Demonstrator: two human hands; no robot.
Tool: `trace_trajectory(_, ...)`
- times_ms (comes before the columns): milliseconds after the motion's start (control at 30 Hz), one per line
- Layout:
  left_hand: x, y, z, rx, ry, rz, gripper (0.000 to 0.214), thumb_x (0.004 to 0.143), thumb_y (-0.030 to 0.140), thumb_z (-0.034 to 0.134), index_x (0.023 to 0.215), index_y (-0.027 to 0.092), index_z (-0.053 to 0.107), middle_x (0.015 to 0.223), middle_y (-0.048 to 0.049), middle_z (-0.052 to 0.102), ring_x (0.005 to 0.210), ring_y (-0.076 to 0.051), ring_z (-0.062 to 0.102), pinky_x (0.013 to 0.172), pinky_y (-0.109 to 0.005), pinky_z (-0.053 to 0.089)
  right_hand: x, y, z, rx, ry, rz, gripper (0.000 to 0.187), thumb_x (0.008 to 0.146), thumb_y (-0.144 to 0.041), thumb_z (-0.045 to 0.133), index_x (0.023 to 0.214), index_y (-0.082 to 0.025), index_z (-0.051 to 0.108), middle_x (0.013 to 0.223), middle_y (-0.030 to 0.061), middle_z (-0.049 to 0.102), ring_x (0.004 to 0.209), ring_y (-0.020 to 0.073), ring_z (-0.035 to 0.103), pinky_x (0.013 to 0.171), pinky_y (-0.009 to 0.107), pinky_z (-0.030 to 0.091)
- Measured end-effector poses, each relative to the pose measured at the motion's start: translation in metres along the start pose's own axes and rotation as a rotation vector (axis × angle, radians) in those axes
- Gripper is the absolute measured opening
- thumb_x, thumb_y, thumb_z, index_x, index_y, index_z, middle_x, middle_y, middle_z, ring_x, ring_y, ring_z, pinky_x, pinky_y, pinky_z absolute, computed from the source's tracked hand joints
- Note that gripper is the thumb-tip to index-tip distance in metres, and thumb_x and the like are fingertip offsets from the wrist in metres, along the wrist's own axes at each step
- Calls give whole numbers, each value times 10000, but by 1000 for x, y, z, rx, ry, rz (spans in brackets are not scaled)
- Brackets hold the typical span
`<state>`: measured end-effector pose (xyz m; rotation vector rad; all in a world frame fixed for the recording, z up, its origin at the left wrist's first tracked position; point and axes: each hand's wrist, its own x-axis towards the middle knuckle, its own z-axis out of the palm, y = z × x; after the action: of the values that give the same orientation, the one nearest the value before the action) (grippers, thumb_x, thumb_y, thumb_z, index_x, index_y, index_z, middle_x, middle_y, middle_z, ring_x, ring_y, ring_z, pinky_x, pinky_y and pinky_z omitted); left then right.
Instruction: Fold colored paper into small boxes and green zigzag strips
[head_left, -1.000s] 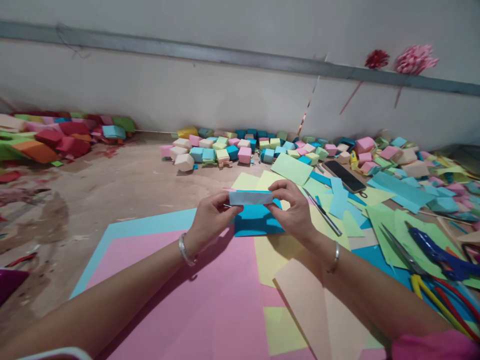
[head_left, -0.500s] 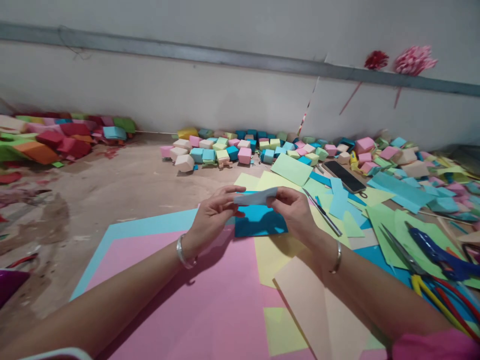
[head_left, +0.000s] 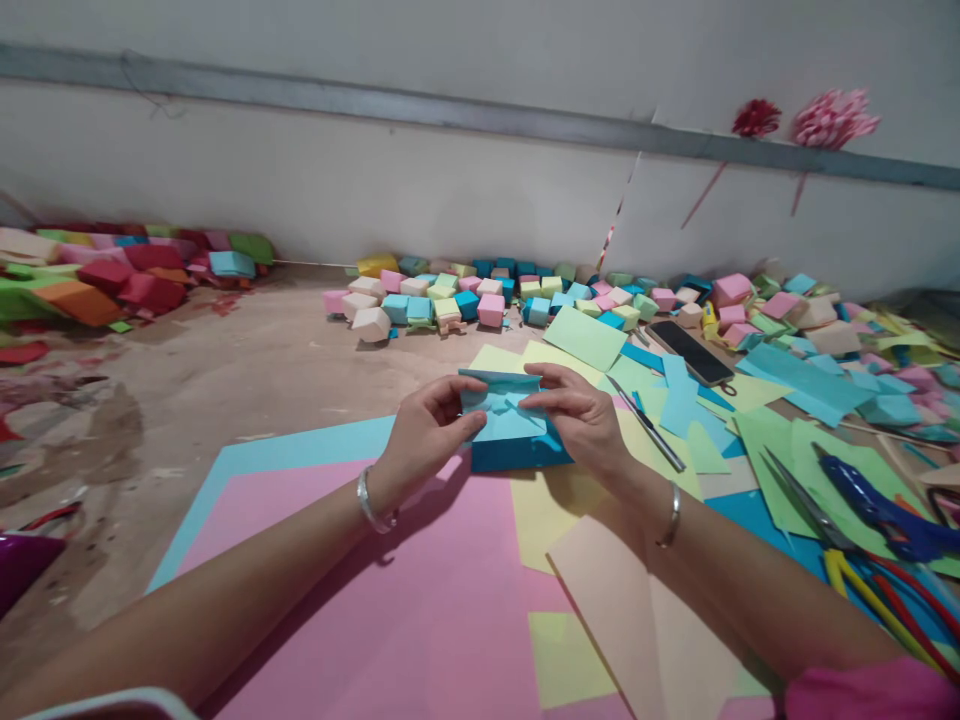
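Observation:
Between my two hands is a light blue piece of paper point(head_left: 510, 425), creased, with its far edge folded up. My left hand point(head_left: 431, 420) grips its left side, thumb on top and fingers behind. The right side is pinched by my right hand point(head_left: 581, 410), with the index finger reaching over the paper's surface. Beneath it a darker blue sheet point(head_left: 517, 457) lies on the stack. A large pink sheet point(head_left: 360, 600) and a yellow sheet point(head_left: 551, 520) spread below my hands. Just right of my right hand lies a metal pen-like tool point(head_left: 652, 430).
Small coloured paper boxes point(head_left: 491, 308) line the wall, with more red and orange ones point(head_left: 150, 290) at left. At right are a phone point(head_left: 690, 352), scissors with red and yellow handles point(head_left: 832, 540), a dark blue-handled tool point(head_left: 870, 500) and paper scraps. Paper flowers point(head_left: 832, 120) stand by the wall rail.
The light blue paper was seen nearly edge-on as a narrow strip; now it is tilted, showing its creased face. Both hands still hold it at about the same spot.

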<state>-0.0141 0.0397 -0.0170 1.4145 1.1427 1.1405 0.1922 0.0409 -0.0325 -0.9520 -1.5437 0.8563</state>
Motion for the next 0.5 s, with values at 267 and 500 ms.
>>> trace_trajectory(267,2,-7,-4,-26,-132,27,539,748,235,725,1263,199,570,903,-38,636,760,-142,595,629,-237,504,1,-7,2,31,39,294,206,737,-200,595,891,-177,731,863,42,699,763,152,602,695,298,494)
trace_trajectory(500,1,-8,-1,-67,-136,25,640,757,192,689,1365,188,487,1049,-89,657,897,-186,628,702,-279,528,1,-6,4,77,14,298,149,711,-217,659,854,-175,651,717,-23,572,632,102,490,564,239,387)
